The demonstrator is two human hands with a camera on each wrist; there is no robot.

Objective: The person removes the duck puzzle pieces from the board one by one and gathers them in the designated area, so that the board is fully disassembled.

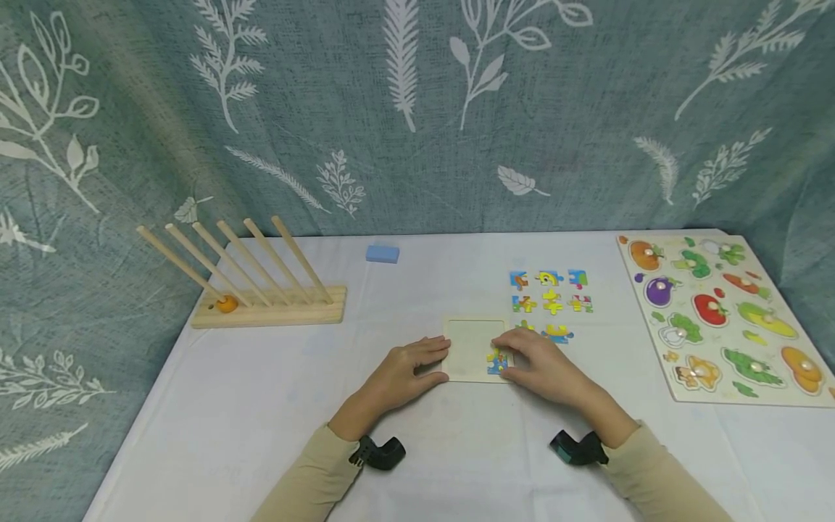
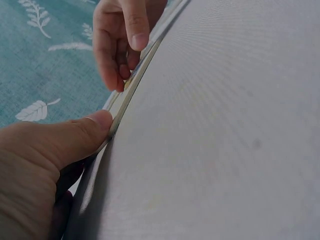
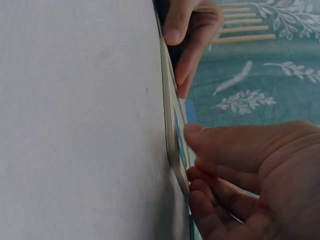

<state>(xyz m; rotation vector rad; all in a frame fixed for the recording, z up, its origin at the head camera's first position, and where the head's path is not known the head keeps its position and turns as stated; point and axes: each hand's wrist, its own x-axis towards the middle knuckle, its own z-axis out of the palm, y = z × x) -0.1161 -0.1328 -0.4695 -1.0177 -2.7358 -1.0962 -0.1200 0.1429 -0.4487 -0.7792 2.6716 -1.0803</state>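
Observation:
A shallow wooden puzzle tray (image 1: 466, 351) lies on the table between both hands. One printed blue-and-yellow jigsaw piece (image 1: 496, 362) sits in its lower right corner. My right hand (image 1: 544, 366) holds this piece between thumb and fingertips, partly covering it and the tray's right side. Along the tray's left edge, my left hand (image 1: 398, 373) rests its extended fingers, with the thumb (image 2: 102, 120) touching the rim. Beyond the right hand, several loose jigsaw pieces (image 1: 551, 302) lie in rows, the nearest one partly hidden by the fingers.
At the left stands a wooden base with upright pegs (image 1: 270, 313), with an orange bead (image 1: 226, 304) at one peg. A blue block (image 1: 382, 254) lies near the back edge. A vegetable knob-puzzle board (image 1: 717, 348) lies at the right. A patterned curtain (image 1: 417, 174) hangs behind.

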